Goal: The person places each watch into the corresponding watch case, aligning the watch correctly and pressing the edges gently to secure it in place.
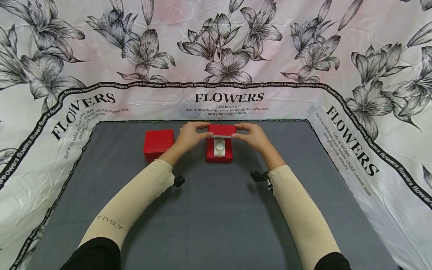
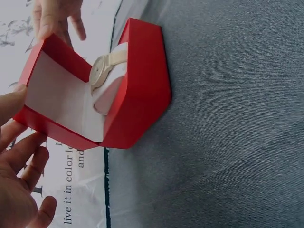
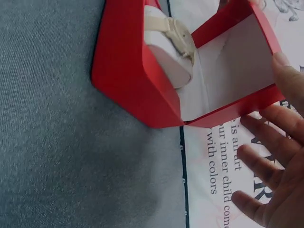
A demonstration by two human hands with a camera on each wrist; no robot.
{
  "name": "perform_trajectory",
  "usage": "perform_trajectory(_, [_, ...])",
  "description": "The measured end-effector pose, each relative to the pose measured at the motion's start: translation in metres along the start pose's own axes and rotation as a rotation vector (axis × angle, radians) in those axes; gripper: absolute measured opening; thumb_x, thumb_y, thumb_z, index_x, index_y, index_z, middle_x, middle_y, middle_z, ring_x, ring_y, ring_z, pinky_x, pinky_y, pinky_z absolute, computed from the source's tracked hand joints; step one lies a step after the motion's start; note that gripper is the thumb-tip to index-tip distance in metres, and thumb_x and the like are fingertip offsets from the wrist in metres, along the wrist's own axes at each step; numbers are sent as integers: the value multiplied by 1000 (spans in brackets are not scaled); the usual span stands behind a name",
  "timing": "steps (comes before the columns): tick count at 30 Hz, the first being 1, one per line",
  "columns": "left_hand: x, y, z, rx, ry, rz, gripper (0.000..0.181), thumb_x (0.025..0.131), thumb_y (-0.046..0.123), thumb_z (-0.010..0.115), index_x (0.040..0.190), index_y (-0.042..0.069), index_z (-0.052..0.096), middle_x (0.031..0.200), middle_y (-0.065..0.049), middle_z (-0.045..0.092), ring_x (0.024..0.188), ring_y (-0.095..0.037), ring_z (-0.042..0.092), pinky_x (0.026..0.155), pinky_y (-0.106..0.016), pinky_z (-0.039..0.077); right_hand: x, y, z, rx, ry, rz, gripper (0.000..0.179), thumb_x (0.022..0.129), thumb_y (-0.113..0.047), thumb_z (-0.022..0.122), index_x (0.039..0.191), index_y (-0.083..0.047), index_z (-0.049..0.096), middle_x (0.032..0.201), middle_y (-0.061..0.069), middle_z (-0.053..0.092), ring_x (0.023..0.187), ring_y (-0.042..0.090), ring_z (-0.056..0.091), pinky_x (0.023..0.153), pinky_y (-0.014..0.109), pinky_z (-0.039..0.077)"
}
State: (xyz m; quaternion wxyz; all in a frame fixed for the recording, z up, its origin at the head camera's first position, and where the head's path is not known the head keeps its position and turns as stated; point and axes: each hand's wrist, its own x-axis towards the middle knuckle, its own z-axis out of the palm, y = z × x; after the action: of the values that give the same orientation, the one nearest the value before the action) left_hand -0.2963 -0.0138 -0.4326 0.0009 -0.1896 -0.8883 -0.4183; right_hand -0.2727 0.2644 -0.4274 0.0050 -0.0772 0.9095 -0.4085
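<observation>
A red watch box [image 1: 219,159] stands with its lid [image 1: 222,129] raised. Inside, a watch with a pale strap [image 1: 219,147] is wrapped around a white cushion [image 2: 108,95]. My left hand [image 1: 189,137] pinches the lid's left side, thumb at its front edge and fingers along the outside. On the opposite side my right hand [image 1: 254,138] holds the lid the same way, its lower fingers spread in the right wrist view. White lining [image 3: 232,66] shows inside the lid.
A second red box [image 1: 158,142] sits left of the watch box, partly behind my left forearm. Grey cloth [image 1: 216,217] covers the table. White fabric with printed flowers [image 1: 229,67] surrounds it at the back and sides.
</observation>
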Motion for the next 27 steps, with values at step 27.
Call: perform_trajectory(27, [-15,-5,11,-54,37,-100,55,86,42,82,137,24,68,135,1,69,134,-24,56,120,-65,15,-16,3,14,69,43,55,59,86,-34,84,139,-16,65,138,8,67,135,26,55,107,52,45])
